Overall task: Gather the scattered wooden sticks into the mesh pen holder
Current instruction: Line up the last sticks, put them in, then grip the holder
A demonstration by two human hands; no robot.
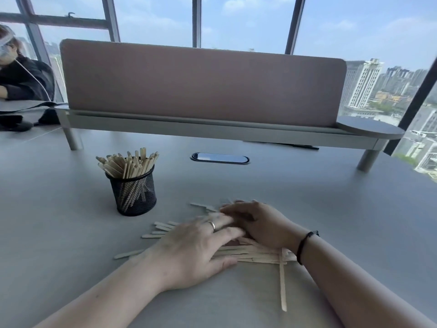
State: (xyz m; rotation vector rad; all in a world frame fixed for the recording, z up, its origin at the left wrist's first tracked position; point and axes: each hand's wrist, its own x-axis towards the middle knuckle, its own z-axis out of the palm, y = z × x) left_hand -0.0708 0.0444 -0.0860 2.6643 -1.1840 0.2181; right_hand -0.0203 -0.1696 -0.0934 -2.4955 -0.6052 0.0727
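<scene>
A black mesh pen holder stands on the grey desk, left of centre, packed with several wooden sticks that fan out of its top. Loose wooden sticks lie in a flat pile in front of me. My left hand lies palm down over the left part of the pile, fingers spread and straight, a ring on one finger. My right hand rests on the pile's far right side, its fingers lightly bent over the sticks and meeting the left fingertips. One stick points toward me. Sticks under both hands are hidden.
A pink divider screen on a raised grey shelf crosses the desk behind the holder. An oval cable port sits in the desk's middle. A person in black sits at far left. Windows stand behind.
</scene>
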